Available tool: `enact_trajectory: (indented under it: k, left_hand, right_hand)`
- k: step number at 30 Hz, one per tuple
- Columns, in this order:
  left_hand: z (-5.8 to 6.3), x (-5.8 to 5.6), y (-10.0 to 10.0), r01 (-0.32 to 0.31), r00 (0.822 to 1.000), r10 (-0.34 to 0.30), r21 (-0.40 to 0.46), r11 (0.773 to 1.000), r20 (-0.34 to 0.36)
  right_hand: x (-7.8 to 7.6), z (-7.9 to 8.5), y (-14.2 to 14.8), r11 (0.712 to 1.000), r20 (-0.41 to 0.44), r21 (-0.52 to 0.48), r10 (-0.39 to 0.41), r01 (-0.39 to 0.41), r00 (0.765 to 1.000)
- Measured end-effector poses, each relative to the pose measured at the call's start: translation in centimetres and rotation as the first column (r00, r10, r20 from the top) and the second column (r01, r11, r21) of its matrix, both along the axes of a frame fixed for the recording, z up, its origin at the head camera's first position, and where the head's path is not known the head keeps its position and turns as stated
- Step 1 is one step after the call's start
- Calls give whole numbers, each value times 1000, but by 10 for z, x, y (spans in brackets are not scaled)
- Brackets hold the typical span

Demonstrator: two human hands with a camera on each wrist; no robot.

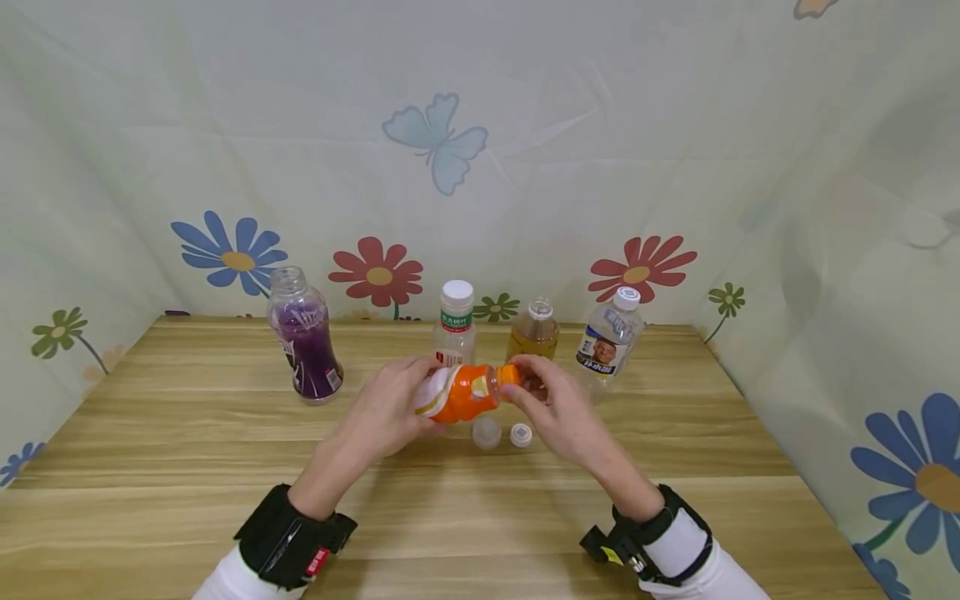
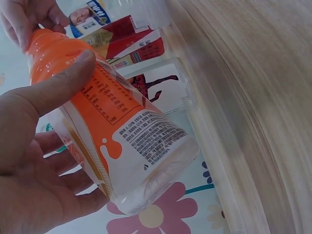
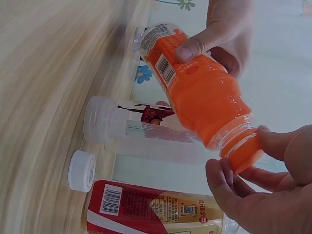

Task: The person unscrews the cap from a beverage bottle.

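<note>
**Orange cap [image 1: 508,377] under pinch**

Orange bottle [image 1: 467,394] is gripped round its body by the left hand [image 1: 390,404]; its cap is pinched between thumb and fingers of the right hand [image 1: 561,408]. Bottle held nearly level above the table [image 1: 187,517], neck toward 3 o'clock. For a clean turn, the neck should probably be raised and squeezing avoided, lest contents spill. Around it: white cap [image 1: 521,435], 4 o'clock; white-capped bottle [image 1: 454,323], 12; amber bottle [image 1: 534,340], 1; purple bottle [image 1: 307,342], 9 to 10.
</note>
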State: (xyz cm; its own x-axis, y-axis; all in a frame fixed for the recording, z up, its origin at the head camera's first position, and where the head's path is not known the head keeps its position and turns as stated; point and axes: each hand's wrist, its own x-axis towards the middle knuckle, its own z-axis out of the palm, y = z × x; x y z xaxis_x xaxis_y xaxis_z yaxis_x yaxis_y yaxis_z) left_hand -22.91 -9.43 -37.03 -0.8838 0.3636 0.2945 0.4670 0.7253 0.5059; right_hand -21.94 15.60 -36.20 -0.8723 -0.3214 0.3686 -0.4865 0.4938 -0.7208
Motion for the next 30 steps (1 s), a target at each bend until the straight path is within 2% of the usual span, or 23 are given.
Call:
enact_trajectory:
  k: [9, 17, 22, 25, 30]
  left_hand:
    - [0, -1, -3, -6, 998, 5, 10, 1000, 68]
    - [2, -1, -3, -11, 998, 11, -3, 1000, 65]
    - [1, -1, -3, -3, 997, 3, 7, 1000, 72]
    - [2, -1, -3, 0, 997, 0, 10, 1000, 81]
    - [2, 0, -2, 8, 997, -7, 0, 1000, 82]
  right_hand:
    - [2, 3, 1, 999, -20, 20, 41, -40, 999]
    - [0, 2, 0, 999, -10, 2, 52, -52, 999]
    - [0, 2, 0, 998, -33, 2, 60, -60, 998]
    - [0, 1, 1, 998, -33, 8, 55, -55, 998]
    - [-1, 1, 1, 1000, 21, -3, 3, -3, 1000]
